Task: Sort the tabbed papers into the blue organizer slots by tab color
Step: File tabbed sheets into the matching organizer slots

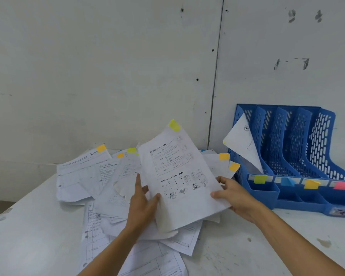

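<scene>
Head camera first, Sam: what were the hands doing?

Sam: Both held one paper (179, 176) up above the pile (100, 176) on the worktop (28, 236). The left hand (142, 202) pinched its left edge, thumb on the front. The right hand (233, 196) gripped the right edge the same way, thumb in front, fingers behind.

Lee: Where did the paper belong?

Sam: It had a yellow-green tab (174, 125) on its top corner. The blue organizer (287, 136) stood near, on the right, by the wall. Its slots had colour labels along the front. The green label (260, 179) came first, then blue, orange and pink. I think green matched best, so the slot at the left end.

Lee: How could it be done well?

Sam: I would hold the tab close to the label first, because the yellow-green and orange tabs in the pile looked a bit alike. Then the left hand could let go and the right hand could carry the paper over. It should stand on its edge and go in bottom first, with the tab up so it shows.

Lee: Could anything go wrong?

Sam: One sheet (243, 144) already leaned out of that slot, bent over. The new paper might bump it, so going in slowly beside it seemed best.
</scene>
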